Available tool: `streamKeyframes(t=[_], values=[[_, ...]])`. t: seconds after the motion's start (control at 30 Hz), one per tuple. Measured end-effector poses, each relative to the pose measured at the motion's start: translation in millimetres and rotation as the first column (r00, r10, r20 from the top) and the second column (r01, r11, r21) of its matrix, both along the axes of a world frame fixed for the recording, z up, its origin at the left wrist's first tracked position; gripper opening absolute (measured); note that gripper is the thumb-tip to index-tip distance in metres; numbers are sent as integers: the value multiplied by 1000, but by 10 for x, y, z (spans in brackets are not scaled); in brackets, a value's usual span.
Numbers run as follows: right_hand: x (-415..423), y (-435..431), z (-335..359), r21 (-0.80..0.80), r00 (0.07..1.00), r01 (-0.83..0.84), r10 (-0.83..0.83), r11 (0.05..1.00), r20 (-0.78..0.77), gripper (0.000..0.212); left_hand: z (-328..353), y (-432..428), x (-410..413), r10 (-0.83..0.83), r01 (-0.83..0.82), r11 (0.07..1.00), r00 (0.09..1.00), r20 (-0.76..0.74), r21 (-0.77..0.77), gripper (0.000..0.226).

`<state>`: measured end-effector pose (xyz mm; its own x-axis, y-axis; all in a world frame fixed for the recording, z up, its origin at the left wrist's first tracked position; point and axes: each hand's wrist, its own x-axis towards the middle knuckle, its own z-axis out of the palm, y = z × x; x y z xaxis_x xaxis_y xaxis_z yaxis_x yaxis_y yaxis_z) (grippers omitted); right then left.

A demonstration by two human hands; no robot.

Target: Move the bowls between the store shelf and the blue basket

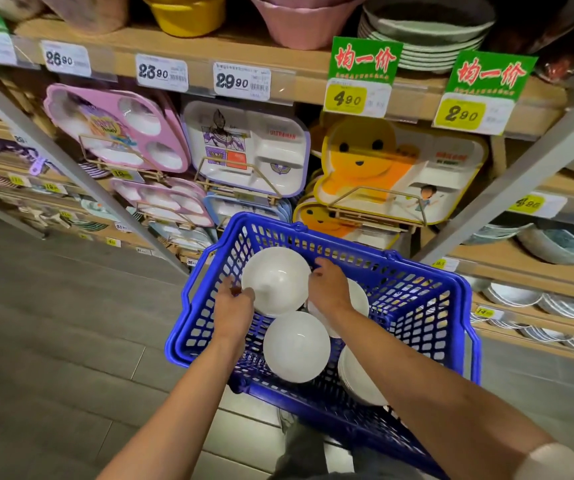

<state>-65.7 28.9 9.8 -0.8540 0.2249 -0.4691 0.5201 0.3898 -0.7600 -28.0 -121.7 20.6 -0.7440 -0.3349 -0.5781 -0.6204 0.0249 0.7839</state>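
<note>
- The upper bowl [275, 280] is gripped at 9 o'clock by the curled left hand [235, 304], and at 3 o'clock by the right hand [329, 289].
- Other bowls [296, 346] are contained in the blue basket [417, 306], toward 6 o'clock.

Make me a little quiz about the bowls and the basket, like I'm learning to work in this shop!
1. True or false: the blue basket has only one white bowl in it.
2. Who holds the far white bowl? A: nobody. B: the left hand and the right hand together. C: a robot claw.
3. Fill in: the yellow price tag under the left green sign reads ____.

Key: 1 false, several white bowls lie in it; 2 B; 3 4.90.
</note>
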Motion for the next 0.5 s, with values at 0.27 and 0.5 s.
streamKeyframes(t=[0.27, 0.5], values=[[-1, -20, 63, -101, 1000, 5, -3, 995, 25, 22, 49, -68, -49, -72, 72, 995, 997, 2, 63, 30], [37, 95, 413, -219, 997, 74, -65, 973, 46, 26, 258, -136, -15, -119, 133, 988, 978, -171, 76, 38]])
